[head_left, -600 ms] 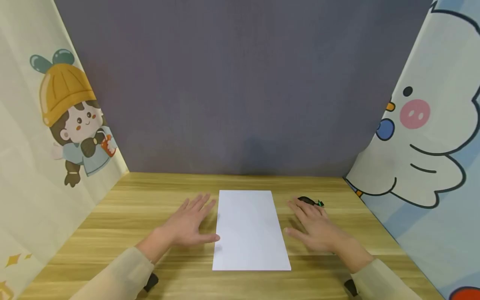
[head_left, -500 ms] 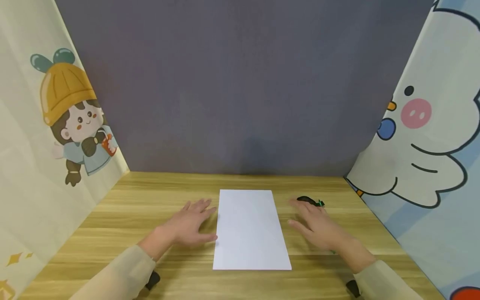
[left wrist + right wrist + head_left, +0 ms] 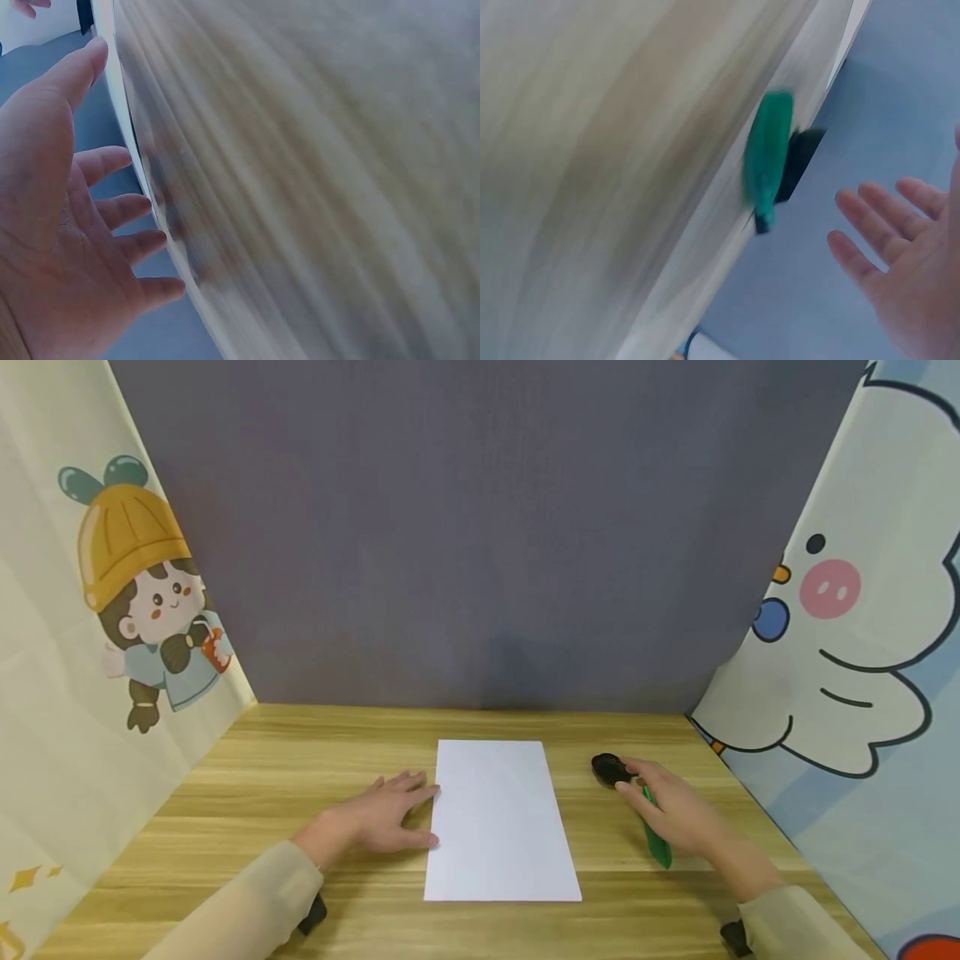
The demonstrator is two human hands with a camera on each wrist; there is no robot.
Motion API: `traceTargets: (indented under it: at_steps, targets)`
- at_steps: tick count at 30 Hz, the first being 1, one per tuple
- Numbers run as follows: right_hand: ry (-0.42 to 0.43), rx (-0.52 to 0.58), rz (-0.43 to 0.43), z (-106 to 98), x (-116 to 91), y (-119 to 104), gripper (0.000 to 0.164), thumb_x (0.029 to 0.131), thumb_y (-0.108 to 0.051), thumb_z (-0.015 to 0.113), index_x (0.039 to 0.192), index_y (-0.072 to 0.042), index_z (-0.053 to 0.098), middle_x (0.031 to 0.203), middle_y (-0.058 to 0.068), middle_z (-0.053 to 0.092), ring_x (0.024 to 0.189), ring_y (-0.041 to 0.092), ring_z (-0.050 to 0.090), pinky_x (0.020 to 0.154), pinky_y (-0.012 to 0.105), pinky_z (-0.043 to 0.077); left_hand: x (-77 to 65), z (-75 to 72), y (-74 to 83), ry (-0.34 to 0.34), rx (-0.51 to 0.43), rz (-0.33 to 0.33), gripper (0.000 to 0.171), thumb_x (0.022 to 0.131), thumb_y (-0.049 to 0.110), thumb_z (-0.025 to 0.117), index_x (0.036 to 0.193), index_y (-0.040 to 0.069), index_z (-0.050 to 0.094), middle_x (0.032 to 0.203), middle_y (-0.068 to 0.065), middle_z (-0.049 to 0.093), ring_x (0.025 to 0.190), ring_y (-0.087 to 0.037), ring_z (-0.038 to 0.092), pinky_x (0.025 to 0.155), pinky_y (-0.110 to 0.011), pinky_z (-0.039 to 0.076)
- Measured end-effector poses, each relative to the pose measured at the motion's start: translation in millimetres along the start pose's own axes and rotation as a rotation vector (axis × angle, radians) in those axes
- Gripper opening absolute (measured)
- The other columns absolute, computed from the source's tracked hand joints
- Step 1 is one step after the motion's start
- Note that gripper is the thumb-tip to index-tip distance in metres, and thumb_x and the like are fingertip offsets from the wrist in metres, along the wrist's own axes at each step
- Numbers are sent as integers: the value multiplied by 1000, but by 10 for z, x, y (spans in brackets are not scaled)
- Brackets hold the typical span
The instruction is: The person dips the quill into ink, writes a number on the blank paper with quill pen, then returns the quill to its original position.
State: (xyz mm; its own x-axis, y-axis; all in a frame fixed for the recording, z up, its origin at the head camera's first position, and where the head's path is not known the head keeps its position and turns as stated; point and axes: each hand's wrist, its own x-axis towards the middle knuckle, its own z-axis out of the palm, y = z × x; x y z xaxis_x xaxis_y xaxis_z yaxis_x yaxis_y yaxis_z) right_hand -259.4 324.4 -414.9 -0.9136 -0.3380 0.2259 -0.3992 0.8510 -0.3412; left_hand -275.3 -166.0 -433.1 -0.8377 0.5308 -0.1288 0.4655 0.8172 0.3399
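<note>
A blank white sheet of paper [image 3: 501,820] lies flat on the wooden table. My left hand [image 3: 378,818] is at its left edge, fingers and thumb spread, with fingertips at the paper's border. In the left wrist view, the palm of my left hand [image 3: 67,217] shows the fingers loosely extended, holding nothing. To the right of the paper lies a spoon-like utensil with a black head [image 3: 611,770] and a green handle [image 3: 657,843]. Over it hovers my right hand [image 3: 675,806], thumb and fingers apart. The right wrist view shows that hand [image 3: 900,247] apart from the green handle [image 3: 769,146].
The wooden table [image 3: 337,735] ends at a dark grey backdrop [image 3: 480,543]. Cartoon-printed curtains stand on the left [image 3: 45,693] and right [image 3: 885,710]. Dark wrist straps show at both sleeves.
My right hand has moved right and back toward me, uncovering more of the black and green utensil. The left hand has shifted slightly nearer the body, still beside the paper.
</note>
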Motion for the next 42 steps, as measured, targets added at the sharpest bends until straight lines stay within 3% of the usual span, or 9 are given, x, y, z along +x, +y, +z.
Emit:
traceTargets:
  at_steps: [7, 12, 20, 29, 35, 42]
  targets:
    - [-3, 63, 74, -113, -29, 237, 65, 120, -42, 44, 165, 4, 40, 154, 33, 58, 131, 51, 65, 98, 67, 59, -10, -27, 5, -9, -20, -2, 88, 100, 71, 66, 171, 26, 41, 182, -17, 26, 170, -40, 22, 136, -71, 15]
    - [8, 73, 80, -146, -5, 437, 58, 120, -37, 44, 161, 6, 45, 142, 30, 66, 122, 47, 69, 96, 64, 60, -35, -32, 6, -22, -16, -9, 85, 101, 70, 65, 171, 27, 42, 182, -17, 25, 170, -40, 23, 136, -72, 15]
    - [-55, 47, 56, -136, 32, 684, 40, 116, -23, 59, 148, 0, 62, 129, 19, 74, 108, 31, 73, 86, 52, 63, -70, -13, 17, -19, -22, -16, 84, 101, 68, 67, 171, 26, 43, 182, -18, 26, 170, -41, 23, 135, -72, 17]
    - [-179, 60, 10, -70, 151, 803, 31, 108, -4, 64, 138, -7, 72, 121, 12, 78, 107, 33, 73, 88, 53, 64, -85, 2, 29, -24, -41, -24, 84, 102, 66, 68, 171, 25, 42, 182, -18, 25, 170, -41, 22, 135, -73, 17]
    - [-195, 50, 17, -35, 204, 801, 34, 104, 5, 64, 133, -10, 76, 118, 10, 78, 105, 30, 73, 87, 49, 64, -75, -3, 44, -29, -48, -24, 84, 102, 66, 68, 171, 26, 42, 182, -18, 25, 170, -42, 21, 135, -72, 16]
    - [-194, 0, 13, -26, 212, 784, 37, 105, 6, 62, 132, -13, 78, 128, 16, 72, 117, 42, 72, 95, 58, 63, -59, -20, 67, -25, -49, -22, 84, 102, 66, 68, 171, 26, 42, 183, -17, 24, 170, -41, 21, 135, -72, 16]
